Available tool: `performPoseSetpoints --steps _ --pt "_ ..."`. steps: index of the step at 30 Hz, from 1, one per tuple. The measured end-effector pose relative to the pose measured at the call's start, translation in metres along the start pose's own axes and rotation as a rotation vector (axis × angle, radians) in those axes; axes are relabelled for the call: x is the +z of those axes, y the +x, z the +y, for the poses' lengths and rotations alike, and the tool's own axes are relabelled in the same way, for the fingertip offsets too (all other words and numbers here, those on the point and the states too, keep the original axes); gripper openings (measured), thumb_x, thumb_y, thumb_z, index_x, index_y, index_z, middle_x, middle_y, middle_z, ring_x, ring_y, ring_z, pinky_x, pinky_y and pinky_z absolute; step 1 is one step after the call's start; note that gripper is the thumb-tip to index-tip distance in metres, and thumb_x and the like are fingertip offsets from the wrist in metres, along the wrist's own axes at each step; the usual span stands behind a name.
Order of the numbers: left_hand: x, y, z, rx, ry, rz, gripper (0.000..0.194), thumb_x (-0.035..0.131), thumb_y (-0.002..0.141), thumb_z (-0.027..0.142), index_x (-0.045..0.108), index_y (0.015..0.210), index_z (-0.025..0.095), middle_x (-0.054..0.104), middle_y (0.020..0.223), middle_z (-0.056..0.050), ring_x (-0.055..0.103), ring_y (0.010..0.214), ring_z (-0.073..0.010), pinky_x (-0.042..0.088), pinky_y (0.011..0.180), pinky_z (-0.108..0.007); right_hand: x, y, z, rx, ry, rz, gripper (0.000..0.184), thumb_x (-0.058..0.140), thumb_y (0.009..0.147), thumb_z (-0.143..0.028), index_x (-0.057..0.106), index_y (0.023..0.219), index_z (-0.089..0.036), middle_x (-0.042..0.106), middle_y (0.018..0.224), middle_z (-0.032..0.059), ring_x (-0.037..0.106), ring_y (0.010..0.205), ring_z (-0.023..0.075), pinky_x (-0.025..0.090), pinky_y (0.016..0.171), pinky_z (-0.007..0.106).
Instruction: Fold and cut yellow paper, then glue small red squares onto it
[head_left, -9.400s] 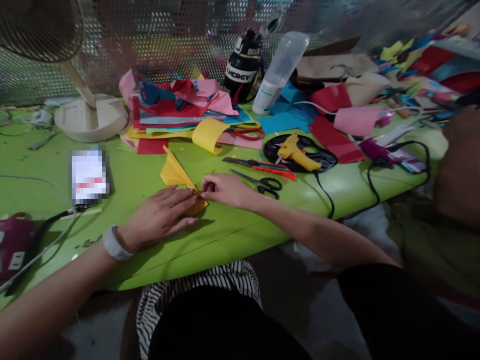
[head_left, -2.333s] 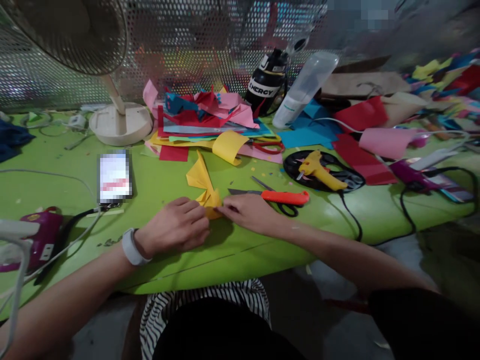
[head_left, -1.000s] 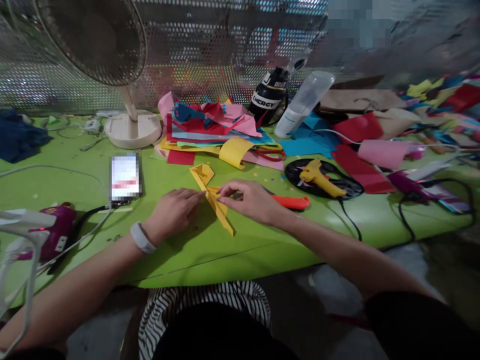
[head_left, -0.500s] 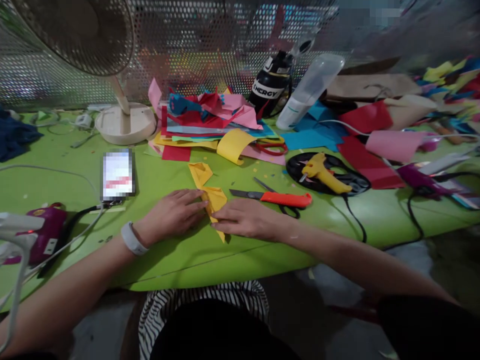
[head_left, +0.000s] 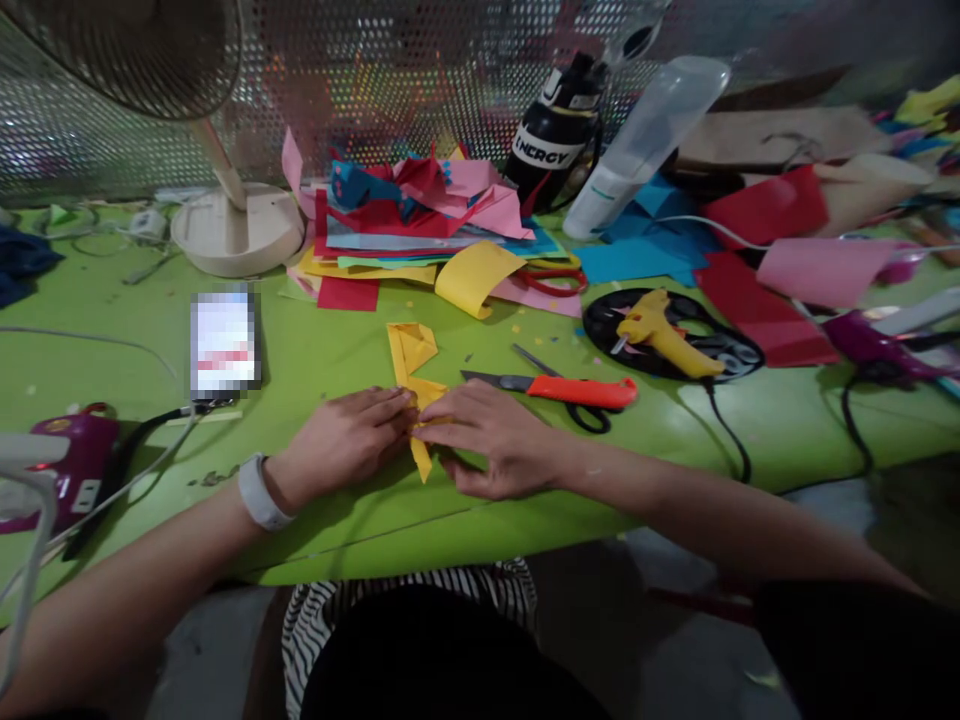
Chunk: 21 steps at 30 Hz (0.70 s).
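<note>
A folded yellow paper strip (head_left: 411, 350) lies on the green table in front of me, its top end bent into an angular flap and its lower end a narrow point. My left hand (head_left: 352, 435) holds it from the left, fingers close together at the paper's edge. From the right, my right hand (head_left: 499, 435) has its fingertips on the middle of the strip, with the thumb lower and a little apart. Both hands hide part of the folds. Just right of them lie an orange utility knife (head_left: 581, 392), blade out, and dark scissors (head_left: 589, 417) partly beneath it.
A yellow glue gun (head_left: 667, 335) rests on a black tray (head_left: 600, 310). Behind stands a pile of coloured paper (head_left: 442, 220), with a black bottle (head_left: 551, 140) beside it. A phone (head_left: 223, 340), a fan (head_left: 236, 230) and a purple device (head_left: 64, 460) with cables are on the left.
My right hand has shifted its grip, its thumb now lower and apart from the fingers. The paper's lower end has swung slightly left. The view has tilted and moved a little.
</note>
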<state>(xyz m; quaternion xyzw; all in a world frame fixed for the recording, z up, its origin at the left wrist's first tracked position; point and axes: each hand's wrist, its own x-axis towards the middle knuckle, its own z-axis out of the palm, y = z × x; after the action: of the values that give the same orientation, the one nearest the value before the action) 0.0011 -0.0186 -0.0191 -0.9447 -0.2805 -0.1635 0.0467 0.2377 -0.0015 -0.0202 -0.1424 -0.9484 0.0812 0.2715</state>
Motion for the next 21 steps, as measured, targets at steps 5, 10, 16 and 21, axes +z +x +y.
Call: performPoseSetpoints --steps 5,10,16,21 --pt "-0.006 0.003 0.004 -0.057 -0.032 -0.05 0.034 0.048 0.098 0.029 0.064 0.12 0.009 0.066 0.128 -0.014 0.064 0.117 -0.0257 0.052 0.102 -0.043 0.008 -0.003 0.005 -0.058 -0.21 0.098 0.02 0.052 0.095 -0.015 0.071 0.1 -0.017 0.073 0.098 0.0073 0.064 0.089 0.0189 0.052 0.073 0.034" --pt "-0.012 0.003 0.0 -0.062 -0.093 -0.159 0.039 0.046 0.096 0.028 0.06 0.128 0.01 0.058 0.138 -0.014 0.054 0.13 -0.0234 0.04 0.113 -0.043 0.012 -0.003 0.007 -0.066 -0.18 0.073 0.023 0.05 0.096 -0.013 0.072 0.103 -0.016 0.074 0.105 0.0083 0.066 0.098 0.0187 0.056 0.083 0.036" --pt "-0.009 0.004 0.004 -0.089 0.002 -0.208 0.042 0.038 0.099 0.029 0.06 0.128 0.008 0.058 0.138 -0.015 0.055 0.129 -0.0247 0.041 0.112 -0.043 0.011 -0.007 0.003 -0.116 -0.152 0.049 0.022 0.052 0.095 -0.011 0.073 0.102 -0.015 0.075 0.108 0.0084 0.068 0.101 0.0209 0.058 0.085 0.039" --pt "-0.011 0.003 0.006 -0.074 0.005 -0.234 0.044 0.039 0.099 0.029 0.055 0.134 0.008 0.054 0.141 -0.017 0.052 0.132 -0.0262 0.038 0.114 -0.047 0.009 -0.007 0.003 -0.083 -0.1 0.078 0.02 0.054 0.094 -0.014 0.074 0.098 -0.016 0.077 0.104 0.007 0.071 0.095 0.0194 0.06 0.082 0.037"
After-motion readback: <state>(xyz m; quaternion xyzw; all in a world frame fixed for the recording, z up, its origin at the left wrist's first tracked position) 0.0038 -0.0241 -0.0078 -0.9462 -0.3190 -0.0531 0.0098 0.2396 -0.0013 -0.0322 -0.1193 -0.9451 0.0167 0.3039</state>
